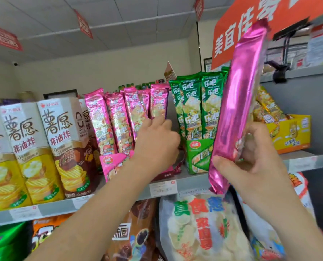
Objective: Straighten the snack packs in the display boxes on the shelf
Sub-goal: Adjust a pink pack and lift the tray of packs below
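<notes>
Shelf (53, 208): grey store shelf at about head height, with 3 display boxes in a row and tall chip cartons (62, 144) to their left; big snack bags (198, 227) sit on the level below.
Pink box (111, 162): holds several pink packs (115, 117); they lean left at uneven angles and fan apart, so this box looks unfinished.
Green box (198, 153): just right of the pink one; its green packs (194, 102) stand close together and nearly upright, so it seems to need little or nothing.
Yellow box (292, 134): further right, partly hidden; its packs lie tilted back, and their order is hard to judge.
Loose pink pack (238, 102): out of any box, held up on end in front of the green box, plain back facing the camera.
Right hand (251, 159): fingers and thumb curled round the lower part of the loose pink pack, gripping it firmly.
Left hand (157, 142): reaches into the pink box, fingertips against the rightmost packs; whether it pinches one or only pushes is unclear.
Progress: roughly midway by my reading.
Left to do: make room in the pink box, slot the held pack in, square that row, then check the yellow box.
</notes>
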The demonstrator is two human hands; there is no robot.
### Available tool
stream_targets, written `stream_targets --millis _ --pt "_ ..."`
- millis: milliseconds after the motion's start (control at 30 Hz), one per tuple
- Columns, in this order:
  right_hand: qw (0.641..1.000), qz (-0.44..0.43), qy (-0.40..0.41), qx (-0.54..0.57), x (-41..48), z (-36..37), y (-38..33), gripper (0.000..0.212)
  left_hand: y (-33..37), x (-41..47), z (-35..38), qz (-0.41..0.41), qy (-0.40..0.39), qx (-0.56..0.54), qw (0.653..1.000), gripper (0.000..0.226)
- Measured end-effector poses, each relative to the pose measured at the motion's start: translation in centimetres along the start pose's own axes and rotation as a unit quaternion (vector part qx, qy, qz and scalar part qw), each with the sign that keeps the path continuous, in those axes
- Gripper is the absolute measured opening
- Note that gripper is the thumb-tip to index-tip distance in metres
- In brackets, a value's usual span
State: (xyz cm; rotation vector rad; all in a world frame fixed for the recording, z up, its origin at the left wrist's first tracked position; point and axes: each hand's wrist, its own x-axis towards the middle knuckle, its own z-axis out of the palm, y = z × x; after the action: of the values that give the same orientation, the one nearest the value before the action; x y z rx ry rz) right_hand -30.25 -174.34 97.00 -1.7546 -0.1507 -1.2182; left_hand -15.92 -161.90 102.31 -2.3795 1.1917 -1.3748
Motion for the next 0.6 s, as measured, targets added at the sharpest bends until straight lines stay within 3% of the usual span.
stream_targets --millis 100,267,400,600 --pt "1.000 -0.017 -0.017 -0.004 0.6 0.3 -0.2 0.051 -0.5 0.1 -0.3 -0.026 0.063 -0.003 0.998 0.009" --pt "0.999 -0.030 0.004 -0.010 2.1 0.9 -0.7 0.036 -2.8 0.2 -1.3 -0.102 0.123 -0.043 0.986 0.010" --pt "0.998 -0.033 0.015 -0.049 3.0 1.6 -1.3 0.045 -3.9 -0.2 -2.1 -0.144 0.180 -0.121 0.965 0.013" --pt "1.000 -0.002 -0.020 0.012 4.1 3.1 -2.2 0.041 -5.3 -0.4 -2.8 -0.185 0.235 -0.114 0.947 0.010"
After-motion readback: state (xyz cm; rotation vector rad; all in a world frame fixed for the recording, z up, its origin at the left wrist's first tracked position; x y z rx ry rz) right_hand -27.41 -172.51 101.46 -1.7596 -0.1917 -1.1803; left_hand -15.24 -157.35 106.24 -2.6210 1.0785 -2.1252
